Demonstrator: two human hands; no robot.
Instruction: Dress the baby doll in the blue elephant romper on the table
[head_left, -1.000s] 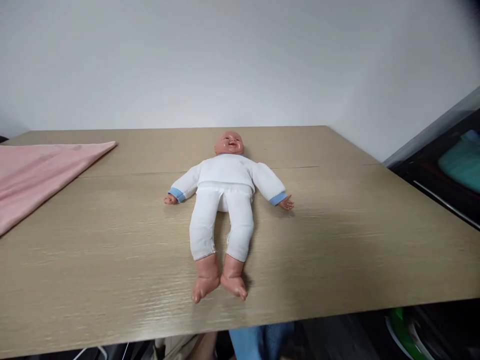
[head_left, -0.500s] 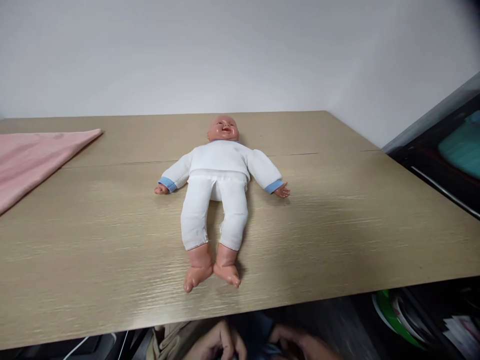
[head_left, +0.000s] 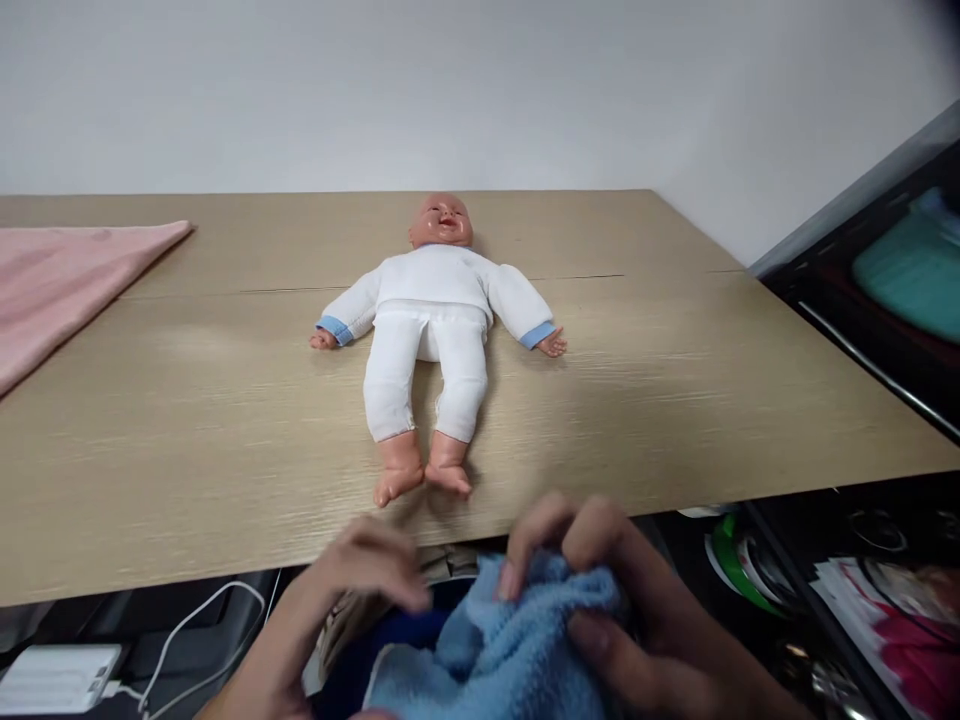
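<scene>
In the head view a blue terry cloth (head_left: 517, 650), bunched up, is held below the table's front edge. My right hand (head_left: 622, 600) pinches it between thumb and fingers. To its left, my left hand (head_left: 341, 590) has its fingers apart and slightly blurred, with its thumb low by the cloth's edge. A baby doll (head_left: 435, 290) in a white suit with blue cuffs lies on its back on the wooden table (head_left: 225, 430), its bare feet towards me and its arms spread.
At the table's left lies a pink cloth (head_left: 67, 285). Below the front edge on the left is a white power bank (head_left: 60, 678) with a white cable (head_left: 195, 625). Papers and a green roll (head_left: 735, 560) sit at the lower right. A dark case (head_left: 862, 300) borders the table's right side.
Both hands have come up from below the table edge, and the blue cloth now shows in the right one. The view has tilted downward; the doll stays in its place on the table.
</scene>
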